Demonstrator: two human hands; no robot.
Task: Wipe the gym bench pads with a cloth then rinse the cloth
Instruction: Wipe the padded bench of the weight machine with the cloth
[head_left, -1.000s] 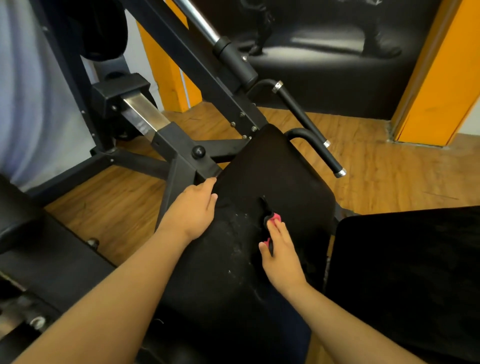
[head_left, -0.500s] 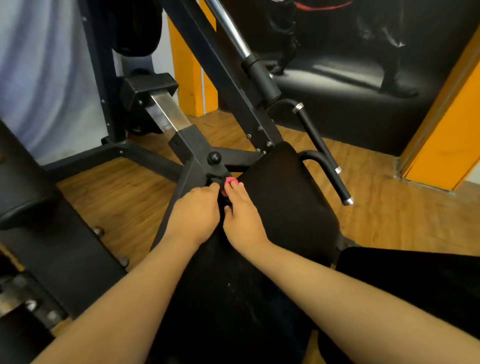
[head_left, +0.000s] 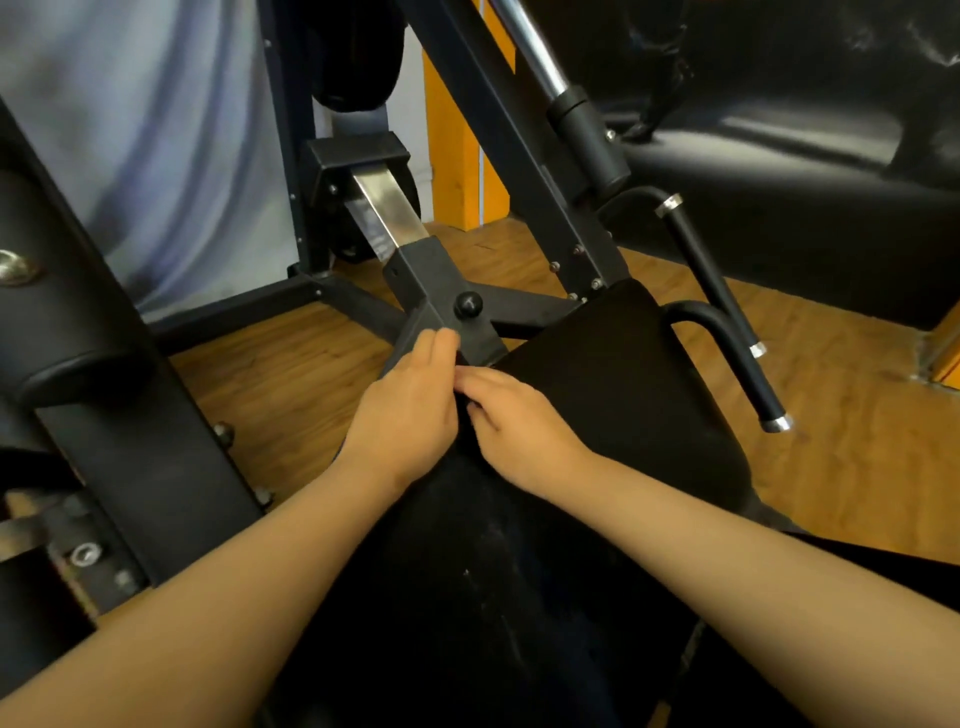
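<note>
View from the head, looking down at two bare forearms that reach in from 7 and 5 o'clock and meet at the centre. The left hand (head_left: 405, 415) lies palm down, its fingers (head_left: 439, 345) fairly straight and close together, with the tips touching the black metal frame post (head_left: 431, 291) where it meets the corner of the black bench pad (head_left: 623, 384). The right hand (head_left: 519, 426) sits just beside it, touching it, on the pad's near left edge. Its fingertips (head_left: 475, 382) bend toward the left hand, and whether they pinch anything cannot be told. The cloth cannot be picked out; dark on dark hides it, or the hands cover it. The pad runs from the hands toward 2 o'clock and also down to 6 o'clock, where pale scuffs mark its surface. A round black knob (head_left: 468, 304) sits on the post at 12 o'clock from the hands. Two black handles (head_left: 727, 332) with silver ends slope down at 3 o'clock. A chrome bar (head_left: 530, 47) rises at 12 o'clock. A black roller pad (head_left: 67, 332) sits at 9 o'clock, and the wooden floor (head_left: 291, 379) shows beneath.
</note>
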